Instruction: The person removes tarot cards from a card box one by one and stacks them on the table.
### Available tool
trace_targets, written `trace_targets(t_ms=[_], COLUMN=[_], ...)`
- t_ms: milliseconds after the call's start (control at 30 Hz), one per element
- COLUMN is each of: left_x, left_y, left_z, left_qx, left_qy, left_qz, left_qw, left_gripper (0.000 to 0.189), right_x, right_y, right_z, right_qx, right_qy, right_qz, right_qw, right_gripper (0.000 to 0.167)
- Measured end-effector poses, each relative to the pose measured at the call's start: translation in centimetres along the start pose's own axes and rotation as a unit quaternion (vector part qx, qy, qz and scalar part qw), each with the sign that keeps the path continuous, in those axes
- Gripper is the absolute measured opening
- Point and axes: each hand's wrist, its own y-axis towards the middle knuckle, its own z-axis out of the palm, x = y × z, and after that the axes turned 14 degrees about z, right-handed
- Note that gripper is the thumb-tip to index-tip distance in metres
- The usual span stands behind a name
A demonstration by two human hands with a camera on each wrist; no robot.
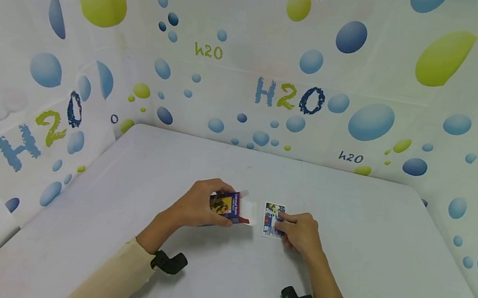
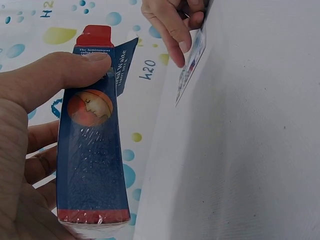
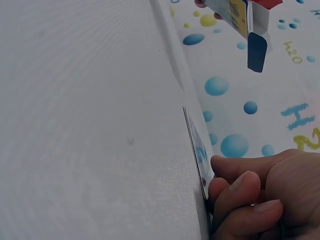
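Note:
My left hand (image 1: 206,204) grips a blue and red tarot deck box (image 1: 226,206), its end flap open toward the right. In the left wrist view the thumb lies across the narrow side of the box (image 2: 92,150), above a round moon-face picture. To the right, my right hand (image 1: 303,233) holds a colourful picture card (image 1: 272,218) at its right side, two fingers over its face. The card lies flat, close over the tabletop. From the right wrist, the card (image 3: 199,150) shows almost edge-on beside the bent fingers (image 3: 242,192).
A white tabletop (image 1: 216,282) spreads around both hands. Behind and beside it stand white cloth walls (image 1: 250,24) printed with blue and green drops and H2O lettering. Each wrist wears a small black camera (image 1: 170,262) over a beige sleeve (image 1: 115,276).

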Motion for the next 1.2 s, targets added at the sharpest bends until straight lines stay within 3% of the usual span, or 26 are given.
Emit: trace_targets(t_ms=[433,733,1200], left_x=[-0.09,-0.19,0.17], left_y=[0.17,0.0,-0.03], left_z=[-0.1,-0.07,0.01], left_qx=[0.0,0.004,0.006], left_qy=[0.0,-0.008,-0.001], left_qz=[0.008,-0.008,0.0], left_qw=[1.0,0.9999,1.0], left_gripper=[0.068,0.07,0.068], right_x=[0.43,0.32,0.41], right_y=[-0.44,-0.32,-0.41], right_z=[-0.31,-0.09,0.07], right_qx=[-0.004,-0.003,0.005], right_qy=[-0.028,-0.027,-0.036], right_qz=[-0.014,-0.021,-0.008], right_qw=[0.9995,0.9994,0.9993], right_gripper=[0.04,0.041,0.037])
